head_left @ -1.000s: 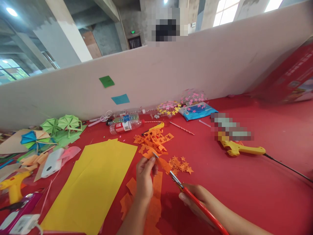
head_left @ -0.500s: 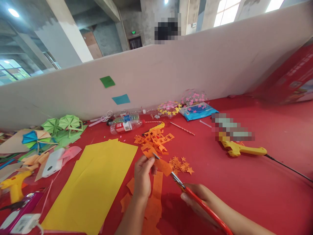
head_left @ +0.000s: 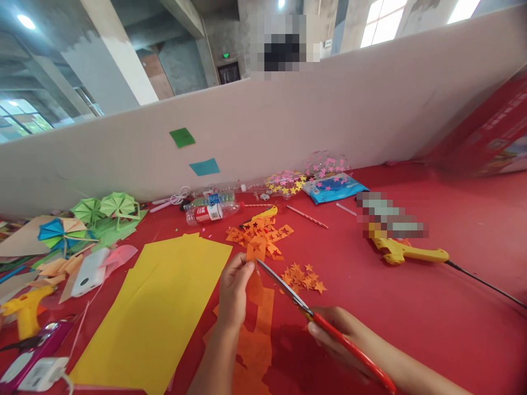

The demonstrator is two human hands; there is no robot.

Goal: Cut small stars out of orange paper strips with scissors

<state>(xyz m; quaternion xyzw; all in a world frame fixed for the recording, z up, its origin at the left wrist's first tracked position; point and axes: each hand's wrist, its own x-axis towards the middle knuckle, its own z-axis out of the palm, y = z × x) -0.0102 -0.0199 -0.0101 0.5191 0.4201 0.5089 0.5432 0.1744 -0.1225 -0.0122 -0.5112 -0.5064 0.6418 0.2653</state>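
Note:
Pinched in my left hand (head_left: 234,291) is a small piece of orange paper (head_left: 256,285). My right hand (head_left: 340,332) is closed around the red handles of the scissors (head_left: 346,343), whose blades point up and left, their tips at the orange piece near my left fingers. Beyond my hands lies a pile of orange scraps with star-shaped holes (head_left: 263,233). Small orange stars (head_left: 303,278) lie just past the scissor blades. More orange paper (head_left: 255,348) lies on the table beneath and between my forearms.
Yellow sheets (head_left: 158,307) lie at the left. Plastic bottles (head_left: 212,213) and a blue packet (head_left: 335,188) stand near the white partition (head_left: 267,120). A yellow glue gun (head_left: 411,252) with a cord rests at the right; folded paper and another glue gun (head_left: 27,310) are far left.
The orange piece has turned to hang downward by my left hand, which has shifted slightly left. The scissor blades now show along their length, no longer covered by the paper.

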